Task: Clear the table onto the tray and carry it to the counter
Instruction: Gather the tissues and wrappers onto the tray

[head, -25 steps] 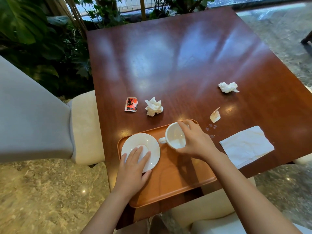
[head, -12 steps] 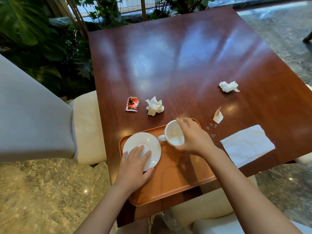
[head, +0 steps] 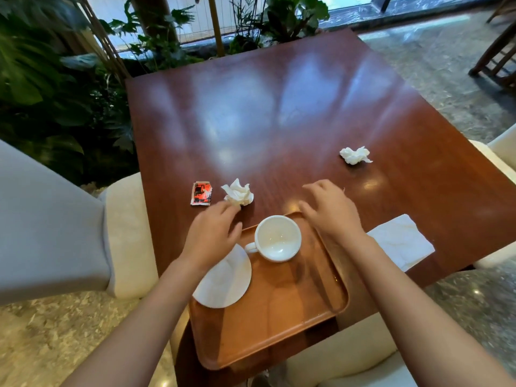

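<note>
Now my left hand (head: pixel 213 233) reaches, fingers loosely spread and empty, for the wad (head: pixel 238 192) beside the tray (head: pixel 279 325); right hand (head: pixel 329 210) likewise empty. I'd pinch the wad lightly, avoiding the cup (head: pixel 277 238).

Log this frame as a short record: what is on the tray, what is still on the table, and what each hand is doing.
on tray: white cup, white saucer
on table: red packet, near crumpled tissue, far crumpled tissue, flat napkin
left hand: open, fingertips at the near crumpled tissue, holding nothing
right hand: open, above the table beyond the tray's far corner, holding nothing
task state: paper litter not yet on tray
</note>
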